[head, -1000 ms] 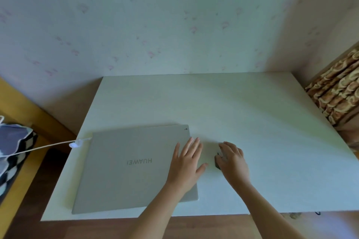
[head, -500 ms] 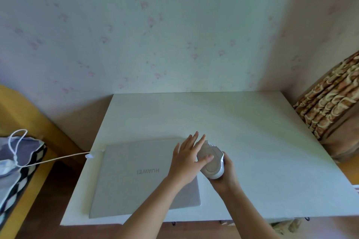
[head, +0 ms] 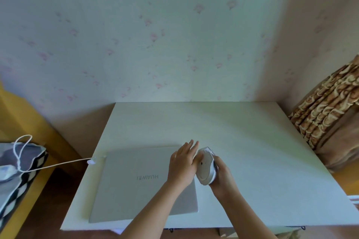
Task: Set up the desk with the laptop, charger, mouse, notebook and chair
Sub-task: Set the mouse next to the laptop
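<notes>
A closed grey laptop (head: 136, 186) lies lid up at the front left of the white desk (head: 242, 141). A white charger cable (head: 58, 164) runs from the left to its plug (head: 92, 161) at the laptop's left rear corner. My right hand (head: 223, 176) holds a light grey mouse (head: 205, 167) turned underside up, just above the desk beside the laptop's right edge. My left hand (head: 183, 163) has its fingers spread, with the thumb side touching the mouse's underside. No notebook or chair is in view.
A black-and-white checked cloth item (head: 17, 176) rests on a yellow wooden surface at the left, with the cable looped over it. A brown patterned curtain (head: 326, 114) hangs at the right. A floral-papered wall stands directly behind the desk.
My right hand picked the mouse up off the desk and turned its underside up. My left hand left the laptop lid and came against the mouse. The camera view tilted upward.
</notes>
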### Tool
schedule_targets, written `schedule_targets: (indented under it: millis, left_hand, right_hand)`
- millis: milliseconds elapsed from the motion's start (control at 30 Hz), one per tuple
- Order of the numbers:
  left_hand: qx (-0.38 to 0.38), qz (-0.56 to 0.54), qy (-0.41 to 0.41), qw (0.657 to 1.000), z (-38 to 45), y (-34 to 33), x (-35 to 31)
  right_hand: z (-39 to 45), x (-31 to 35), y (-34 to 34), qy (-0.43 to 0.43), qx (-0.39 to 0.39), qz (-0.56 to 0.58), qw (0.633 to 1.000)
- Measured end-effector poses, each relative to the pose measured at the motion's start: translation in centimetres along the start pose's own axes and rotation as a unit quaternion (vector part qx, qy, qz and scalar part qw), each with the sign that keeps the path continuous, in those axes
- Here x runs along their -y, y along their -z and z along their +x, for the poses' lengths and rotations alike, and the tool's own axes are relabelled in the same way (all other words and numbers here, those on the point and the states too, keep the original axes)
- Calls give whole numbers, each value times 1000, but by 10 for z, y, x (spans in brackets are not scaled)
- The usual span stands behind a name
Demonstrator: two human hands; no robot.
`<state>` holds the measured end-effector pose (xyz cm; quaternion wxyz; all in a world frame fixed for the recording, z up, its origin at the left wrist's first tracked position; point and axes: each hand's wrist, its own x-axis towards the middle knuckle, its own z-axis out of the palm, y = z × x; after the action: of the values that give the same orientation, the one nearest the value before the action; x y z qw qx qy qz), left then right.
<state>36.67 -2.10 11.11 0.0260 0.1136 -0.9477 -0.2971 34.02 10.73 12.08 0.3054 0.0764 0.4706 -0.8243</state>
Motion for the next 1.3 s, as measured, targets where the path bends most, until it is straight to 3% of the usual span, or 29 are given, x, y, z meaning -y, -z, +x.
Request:
schedule_targets:
  millis: [167,267,333,467,567,767,1300]
  left_hand:
    - [14,76,-14,997,-11,-9,19]
    - [18,139,-14,990,-16,-15,34]
    - [33,161,5,986,-19,-21,48]
    - [57,179,-1,982,-18,-34,76]
    - [67,187,5,980,-16,-46,97]
    - [89,218,34,971,-14,-65,125]
    - [94,228,37,968,-12,-73,127]
  right_hand:
    - [13,-8,9,25,-83,-124,989]
    - [28,-20,20,61,-144,-235,959]
    - [39,-28,29,90,-174,-362,912]
    - [58,-43,46,152,-199,-602,759]
    - [71,-53,50,188,-190,-659,703]
    - [87,-76,55,191,-177,-705,660]
    - [83,-87,59,221,-136,-766,588]
